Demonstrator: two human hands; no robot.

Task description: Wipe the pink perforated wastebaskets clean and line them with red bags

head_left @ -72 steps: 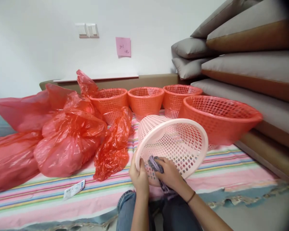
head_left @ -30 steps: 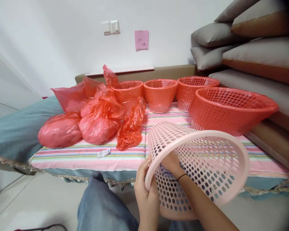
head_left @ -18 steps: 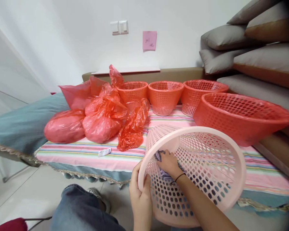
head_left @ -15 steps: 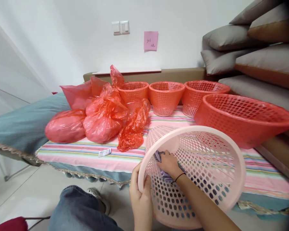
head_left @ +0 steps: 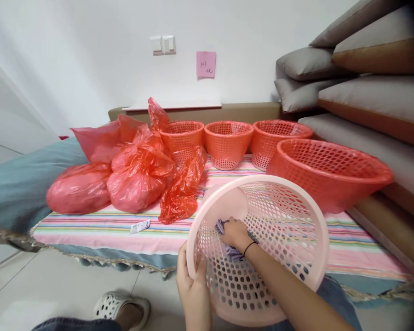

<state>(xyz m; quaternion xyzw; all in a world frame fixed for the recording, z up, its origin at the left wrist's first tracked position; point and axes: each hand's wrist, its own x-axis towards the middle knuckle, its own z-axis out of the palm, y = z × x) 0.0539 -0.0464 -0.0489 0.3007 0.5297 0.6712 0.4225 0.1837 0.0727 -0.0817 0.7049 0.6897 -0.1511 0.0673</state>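
Observation:
A pale pink perforated basket (head_left: 296, 216) is tilted toward me in front of the bed edge. My left hand (head_left: 193, 287) grips its near rim from outside, fingers curled over the edge. My right hand (head_left: 233, 231) reaches deep inside the basket and is closed on a purple-grey cloth (head_left: 229, 250), pressing it against the inner wall near the bottom. A black band sits on my right wrist.
Three small orange baskets (head_left: 227, 142) and a large orange basket (head_left: 327, 172) stand on the striped sheet (head_left: 100, 225). Red plastic bags (head_left: 138, 177) lie at the left, a small white packet (head_left: 140, 226) near them. Grey cushions (head_left: 365, 92) stack at right. A sandalled foot (head_left: 122, 308) rests on the tiled floor.
The basket has moved from the bed toward my lap and turned its opening more to me. My right hand has gone deeper inside with the cloth. The view has shifted right and down.

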